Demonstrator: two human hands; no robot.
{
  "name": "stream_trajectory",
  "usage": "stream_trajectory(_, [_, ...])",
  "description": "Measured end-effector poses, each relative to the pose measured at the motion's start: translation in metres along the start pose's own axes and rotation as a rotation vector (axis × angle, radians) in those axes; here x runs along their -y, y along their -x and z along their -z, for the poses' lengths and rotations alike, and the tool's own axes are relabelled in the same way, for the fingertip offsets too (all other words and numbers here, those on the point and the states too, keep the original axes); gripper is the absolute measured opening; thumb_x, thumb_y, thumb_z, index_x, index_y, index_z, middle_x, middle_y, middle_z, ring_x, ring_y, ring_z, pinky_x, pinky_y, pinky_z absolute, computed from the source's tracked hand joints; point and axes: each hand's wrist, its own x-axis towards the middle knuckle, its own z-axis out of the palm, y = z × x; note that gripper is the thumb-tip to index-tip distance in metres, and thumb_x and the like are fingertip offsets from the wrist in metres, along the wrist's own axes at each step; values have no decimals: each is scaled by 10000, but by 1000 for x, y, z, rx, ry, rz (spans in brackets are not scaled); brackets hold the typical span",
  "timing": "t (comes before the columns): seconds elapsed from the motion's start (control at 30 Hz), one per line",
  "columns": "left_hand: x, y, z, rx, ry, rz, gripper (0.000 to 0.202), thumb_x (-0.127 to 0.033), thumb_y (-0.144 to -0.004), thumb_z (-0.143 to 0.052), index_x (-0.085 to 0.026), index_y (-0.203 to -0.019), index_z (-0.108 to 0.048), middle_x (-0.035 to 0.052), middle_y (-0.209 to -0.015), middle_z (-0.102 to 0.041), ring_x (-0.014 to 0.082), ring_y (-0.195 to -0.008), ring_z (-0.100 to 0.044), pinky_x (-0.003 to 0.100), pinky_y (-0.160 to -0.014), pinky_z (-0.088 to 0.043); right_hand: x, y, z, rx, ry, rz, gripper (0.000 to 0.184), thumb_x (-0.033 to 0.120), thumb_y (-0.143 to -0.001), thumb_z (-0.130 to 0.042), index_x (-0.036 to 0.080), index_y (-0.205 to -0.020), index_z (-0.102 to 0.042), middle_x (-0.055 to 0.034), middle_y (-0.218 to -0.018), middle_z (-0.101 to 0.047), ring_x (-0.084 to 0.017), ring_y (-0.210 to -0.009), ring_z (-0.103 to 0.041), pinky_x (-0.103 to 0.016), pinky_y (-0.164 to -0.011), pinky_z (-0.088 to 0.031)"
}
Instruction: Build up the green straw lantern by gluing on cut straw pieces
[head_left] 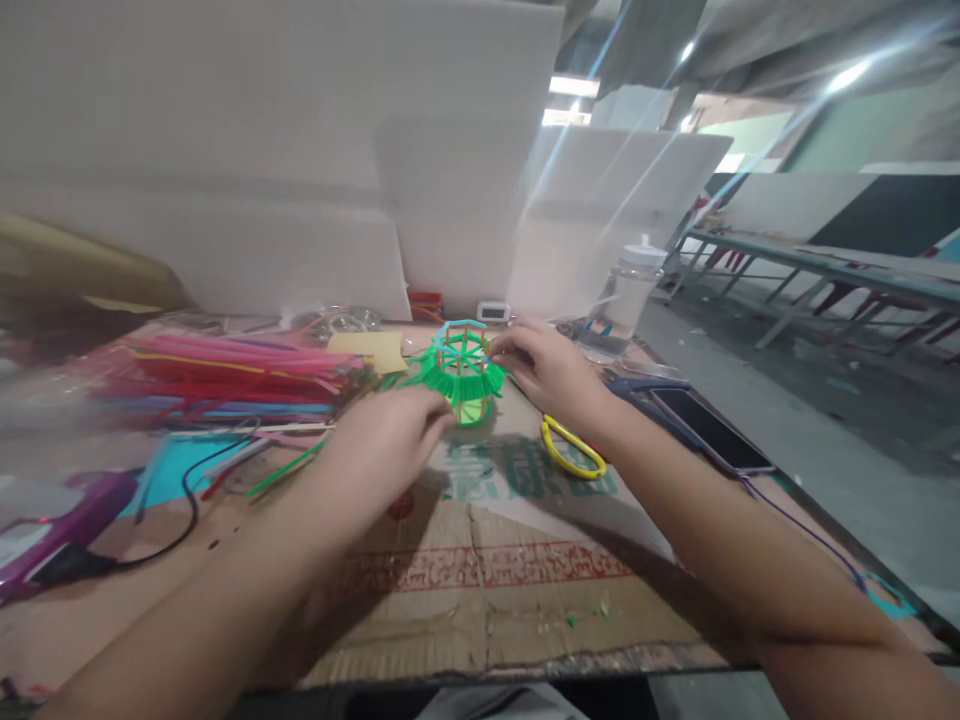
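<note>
A small, round, lantern-shaped frame (461, 385) stands upright on the cardboard, in front of me. It has thin upright sticks, a light blue rim, and a band of green fringe around its middle. My left hand (394, 435) has its fingers closed at the frame's lower left side. At the upper right side, my right hand (551, 365) pinches at the frame with thumb and fingertips. The exact contact of the fingertips is too small to make out. Yellow-handled scissors (574, 455) lie below my right wrist, their blades mostly hidden.
Pink, red and blue pipe cleaners (240, 375) lie in a blurred bundle at left, near a purple corded tool (82, 520). A phone (709, 430) and a clear bottle (634, 290) are at right. Behind stand a small digital clock (493, 312) and white boards (457, 210).
</note>
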Motion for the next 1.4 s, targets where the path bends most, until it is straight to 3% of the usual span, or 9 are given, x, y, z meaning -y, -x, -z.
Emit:
stream_trajectory(0.17, [15, -48, 44, -194, -37, -115, 256, -217, -916, -540, -205, -1004, -780, 70, -991, -778, 269, -920, -696, 365, -804, -502, -11, -23, -11, -78, -19, -1, 82, 112, -904, -645, 177, -869, -681, -29, -848, -600, -171, -789, -568, -286, -736, -416])
stream_trajectory(0.33, [31, -77, 40, -317, -65, -315, 231, -243, -922, -573, -191, -982, -790, 101, -1094, -742, 290, -1062, -655, 449, -967, -487, -15, -29, -20, -52, -47, 4, 118, 77, -910, -618, 166, -887, -694, -30, -858, -606, -164, -795, -577, -277, -731, -429])
stream_trajectory(0.47, [49, -76, 24, -312, -16, -386, 231, -259, -932, -584, -210, -1046, -779, 117, -1225, -701, 308, -1189, -616, 483, -1020, -473, -11, -25, -24, -8, -36, 39, 193, 90, -958, -547, 180, -942, -718, -42, -905, -613, -166, -838, -601, -291, -772, -463])
stream_trajectory(0.6, [59, -75, 18, -322, 79, -386, 250, -279, -947, -567, -192, -1061, -773, 125, -1237, -696, 299, -1183, -624, 482, -1026, -484, -10, -21, -24, -62, -27, 49, 160, 133, -965, -580, 185, -947, -730, -48, -896, -631, -173, -850, -623, -304, -776, -489])
stream_trajectory(1.0, [65, -78, 17, -432, 88, -305, 246, -289, -943, -567, -179, -1012, -776, 117, -1202, -722, 289, -1172, -645, 462, -1050, -477, -14, -18, -30, -103, -5, 51, 127, 138, -948, -626, 199, -932, -736, -60, -900, -689, -200, -908, -646, -353, -841, -514])
stream_trajectory(1.23, [65, -77, 19, -330, 110, -251, 223, -298, -914, -582, -208, -977, -777, 91, -1172, -733, 272, -1137, -649, 454, -1040, -470, -15, -16, -32, -60, 38, 78, 169, 165, -977, -577, 187, -950, -742, -84, -935, -689, -215, -936, -634, -370, -860, -520])
stream_trajectory(1.4, [61, -78, 15, -327, 173, -180, 261, -380, -910, -593, -189, -941, -768, 100, -1083, -724, 267, -1075, -655, 452, -1007, -479, -13, -16, -32, -96, 61, 71, 162, 179, -978, -583, 201, -940, -739, -73, -918, -684, -210, -922, -635, -369, -851, -512])
